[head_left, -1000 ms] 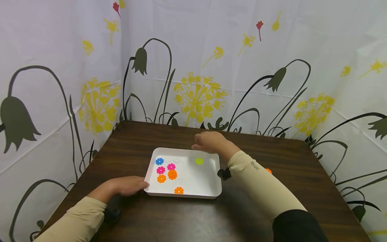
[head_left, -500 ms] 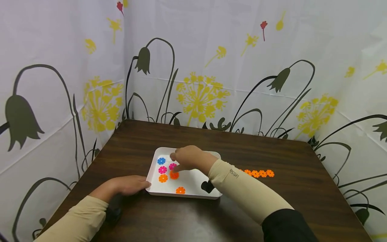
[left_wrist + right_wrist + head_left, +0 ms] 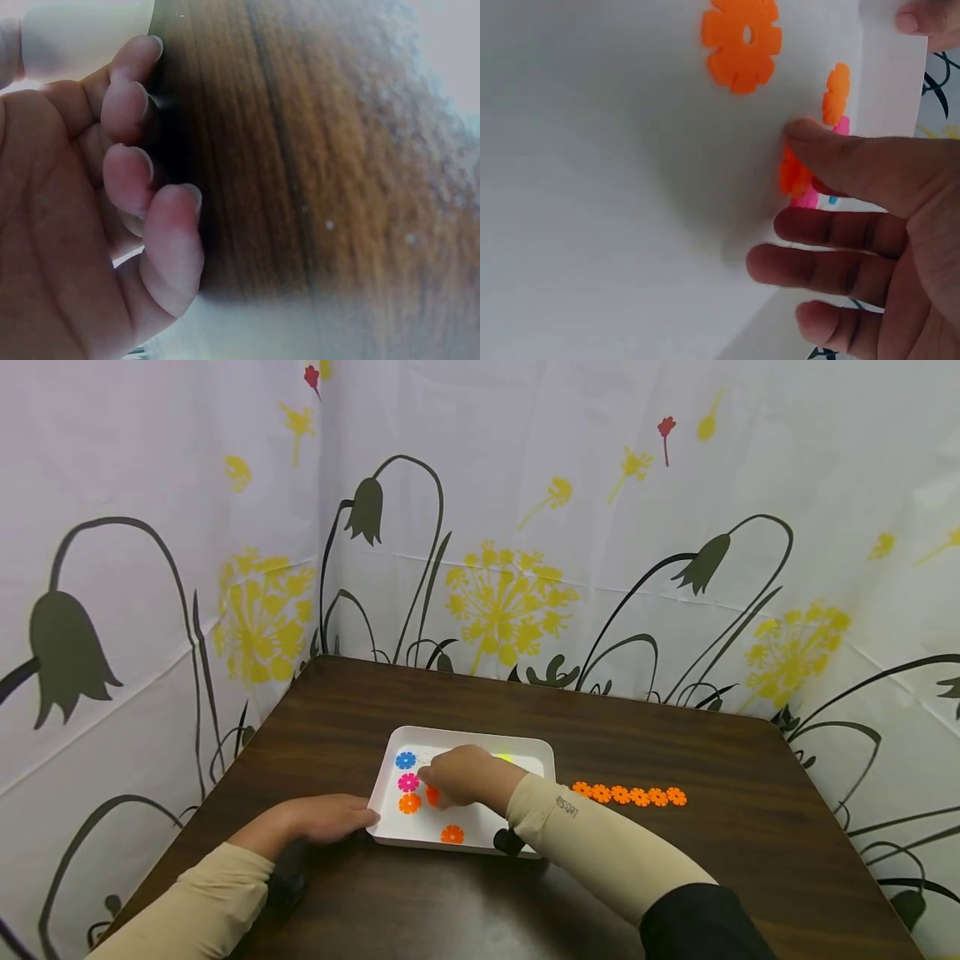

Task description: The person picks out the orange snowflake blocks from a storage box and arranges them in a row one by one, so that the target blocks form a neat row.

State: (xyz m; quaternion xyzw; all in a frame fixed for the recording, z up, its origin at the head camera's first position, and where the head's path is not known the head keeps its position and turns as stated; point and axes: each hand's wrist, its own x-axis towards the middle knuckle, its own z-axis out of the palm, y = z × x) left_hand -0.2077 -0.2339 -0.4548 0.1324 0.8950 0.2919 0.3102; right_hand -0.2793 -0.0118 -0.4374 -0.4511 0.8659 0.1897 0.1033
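Noted first: right hand [image 3: 468, 774], low over the left half of a shallow, rectangular white tray [image 3: 480, 821]. Thumb and forefinger placed at an orange, flower-shaped notched disc [image 3: 789, 176]; forefinger mostly hidden behind thumb. Firm pinch on disc or mere contact: cannot tell. Other fingers [image 3: 821, 268] spread apart, loosely bent, clear of disc.

Logged just beyond, partly covered by the same hand: a pink notched disc [image 3: 806, 200].

Found at the tray's near left corner: left hand [image 3: 330, 818], thumb over rim, fingers curled outside, tray edge held between.

Recorded inside tray, left side, from far to near: a blue notched disc [image 3: 406, 760], a second pink disc [image 3: 408, 782], a second orange disc [image 3: 409, 803]. Near front wall, a third orange disc [image 3: 452, 834]. Towards far right, partly hidden, a yellow-green piece [image 3: 505, 758].

Listed outside tray, to its right: a straight row of six orange flower-shaped discs [image 3: 620, 794], flat on the dark brown wood-grain worktop [image 3: 750, 835]. Behind: white curtain [image 3: 487, 460] printed with green bell-shaped flowers and yellow blossoms.
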